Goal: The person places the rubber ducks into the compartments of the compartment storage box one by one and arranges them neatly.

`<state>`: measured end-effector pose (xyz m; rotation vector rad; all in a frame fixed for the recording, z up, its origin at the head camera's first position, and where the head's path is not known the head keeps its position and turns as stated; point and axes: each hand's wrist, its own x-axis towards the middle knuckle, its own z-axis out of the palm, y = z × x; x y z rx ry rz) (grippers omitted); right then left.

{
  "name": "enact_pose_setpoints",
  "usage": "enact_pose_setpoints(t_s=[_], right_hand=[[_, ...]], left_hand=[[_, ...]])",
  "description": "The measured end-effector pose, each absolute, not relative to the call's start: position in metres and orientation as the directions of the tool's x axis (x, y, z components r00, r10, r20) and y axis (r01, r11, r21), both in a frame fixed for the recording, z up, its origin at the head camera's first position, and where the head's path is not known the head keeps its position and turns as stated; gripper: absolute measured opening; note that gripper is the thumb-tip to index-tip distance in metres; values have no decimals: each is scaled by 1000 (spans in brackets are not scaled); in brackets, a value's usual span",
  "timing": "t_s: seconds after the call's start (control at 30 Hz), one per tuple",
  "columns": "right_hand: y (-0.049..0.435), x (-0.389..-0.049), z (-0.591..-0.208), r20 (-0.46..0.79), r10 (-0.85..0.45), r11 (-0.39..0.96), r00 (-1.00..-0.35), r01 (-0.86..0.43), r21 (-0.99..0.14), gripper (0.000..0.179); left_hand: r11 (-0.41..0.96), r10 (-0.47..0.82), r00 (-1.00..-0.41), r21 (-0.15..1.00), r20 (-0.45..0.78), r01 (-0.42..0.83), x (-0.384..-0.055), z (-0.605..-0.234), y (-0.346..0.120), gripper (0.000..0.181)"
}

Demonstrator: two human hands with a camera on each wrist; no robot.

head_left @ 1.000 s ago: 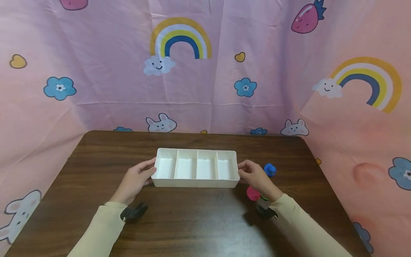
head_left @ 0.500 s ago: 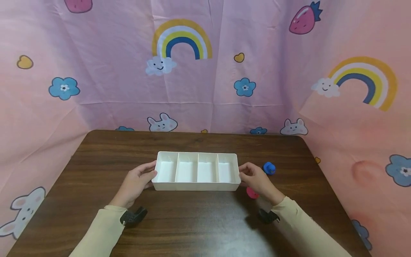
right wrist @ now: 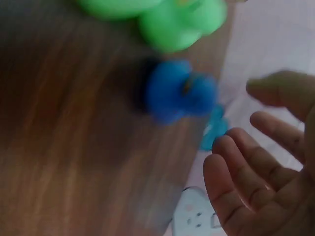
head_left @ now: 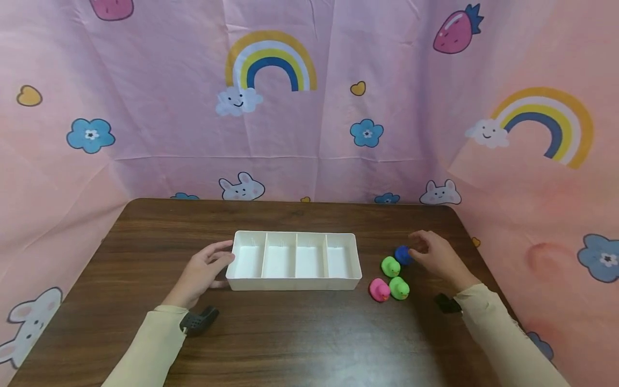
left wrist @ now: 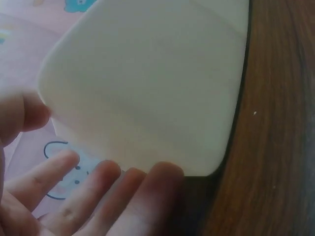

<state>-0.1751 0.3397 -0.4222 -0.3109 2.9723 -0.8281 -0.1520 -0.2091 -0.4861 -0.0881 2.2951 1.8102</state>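
A white plastic box (head_left: 294, 284) with a single row of compartments stands on the table, nothing inside them. My left hand (head_left: 199, 271) holds its left end; in the left wrist view the thumb is at one edge and the fingers (left wrist: 165, 184) lie along another. To the right of the box sit small toy ducks: a blue duck (head_left: 402, 255), two green ducks (head_left: 390, 267) and a pink duck (head_left: 379, 290). My right hand (head_left: 437, 259) is beside the blue duck, fingers relaxed and apart from it in the right wrist view.
The dark wooden table (head_left: 290, 338) ends at a rounded far edge. Behind it and along both sides hangs a pink cloth (head_left: 309, 123) printed with rainbows, flowers and rabbits. A black wrist strap device (head_left: 199, 321) sits on each sleeve.
The box has come a little nearer and down onto the table. My right hand has let go of its right end and moved right, uncovering the green ducks.
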Motion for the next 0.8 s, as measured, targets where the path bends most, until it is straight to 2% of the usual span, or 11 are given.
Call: enact_pose_setpoints(t_s=[0.13,0.37,0.57,0.8], right_hand=[[353,-174,-436,-22,-222,845,-975,-181,-504,41],[354,-177,-455,-11,-228,849,-974,-193,-492,33],[353,-177,-458,13,-207,878,-978,-192,-438,31],[353,-178,-459,16,-190,881,-982,-177,-439,31]], left_hand=[[232,85,-970,951,-229,-204,-153,-490,-211,63],[233,77,-968,948,-239,-216,-154,-494,-210,59],[223,88,-969,952,-233,-209,-153,-493,-208,61],[213,99,-970,957,-222,-197,-153,-491,-207,62]])
